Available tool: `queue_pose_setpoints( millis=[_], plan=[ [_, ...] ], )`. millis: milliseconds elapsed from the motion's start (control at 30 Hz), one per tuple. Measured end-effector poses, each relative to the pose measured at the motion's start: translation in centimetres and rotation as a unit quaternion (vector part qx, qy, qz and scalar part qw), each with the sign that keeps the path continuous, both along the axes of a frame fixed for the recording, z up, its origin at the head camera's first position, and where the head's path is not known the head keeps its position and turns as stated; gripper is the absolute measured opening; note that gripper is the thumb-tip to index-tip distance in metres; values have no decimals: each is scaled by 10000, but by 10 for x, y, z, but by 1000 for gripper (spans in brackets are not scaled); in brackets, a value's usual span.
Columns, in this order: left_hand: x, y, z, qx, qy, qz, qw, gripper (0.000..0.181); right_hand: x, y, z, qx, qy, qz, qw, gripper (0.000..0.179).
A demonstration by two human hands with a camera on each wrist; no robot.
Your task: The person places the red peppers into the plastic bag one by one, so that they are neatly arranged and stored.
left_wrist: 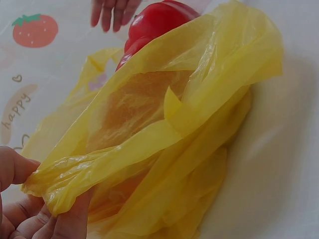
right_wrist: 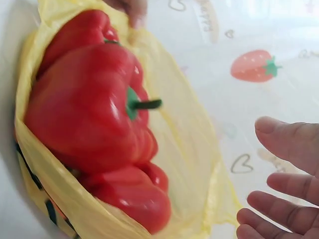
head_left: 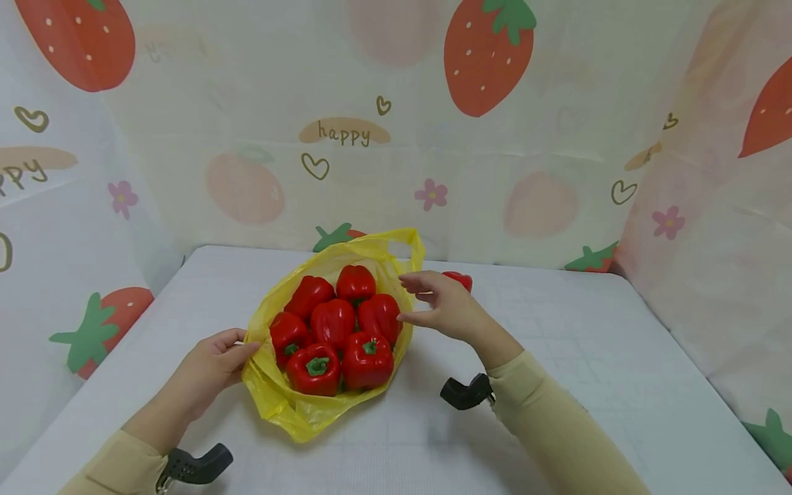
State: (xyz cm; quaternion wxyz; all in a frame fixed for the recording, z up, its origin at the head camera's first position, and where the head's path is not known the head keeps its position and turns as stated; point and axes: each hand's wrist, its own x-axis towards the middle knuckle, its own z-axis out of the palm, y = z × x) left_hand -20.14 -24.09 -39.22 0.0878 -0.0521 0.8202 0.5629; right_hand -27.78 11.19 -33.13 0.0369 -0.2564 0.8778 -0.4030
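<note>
A yellow plastic bag lies with its mouth spread wide on the table, filled with several red bell peppers, some showing green stems. At the bag's left side my left hand pinches its edge between thumb and fingers; the left wrist view shows the bunched plastic in that grip. Beside the right rim, my right hand hovers with fingers extended and apart, holding nothing. In the right wrist view a bell pepper with a dark green stem sits nearest the camera.
One more red pepper lies outside the bag, partly hidden behind my right hand. The bag's handle loop stands up at the back right. Strawberry-print cloth hangs behind the white table and along its sides.
</note>
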Motion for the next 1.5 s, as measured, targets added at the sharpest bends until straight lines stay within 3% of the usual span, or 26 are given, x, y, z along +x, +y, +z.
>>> queue_pose_setpoints(
  millis=[200,367,700,1067,1333,1500],
  plan=[
    [-1,0,1,34,-22,19,10000,49,-11,17,5,-166,107,-296,9994,58],
    [-1,1,2,37,-45,31,10000,49,-23,32,4,46,175,-671,9976,54],
    [-1,2,1,37,-66,32,10000,49,-50,67,-12,554,184,-1146,9917,57],
    [-2,3,1,102,-68,35,9999,50,-63,86,-27,765,257,-1274,9886,55],
    [-3,3,-1,122,-57,64,9999,50,-77,92,-45,559,-157,-1585,9857,59],
    [-3,3,-1,113,-83,95,9999,50,-87,89,-59,64,-627,-1728,9829,68]
  ],
)
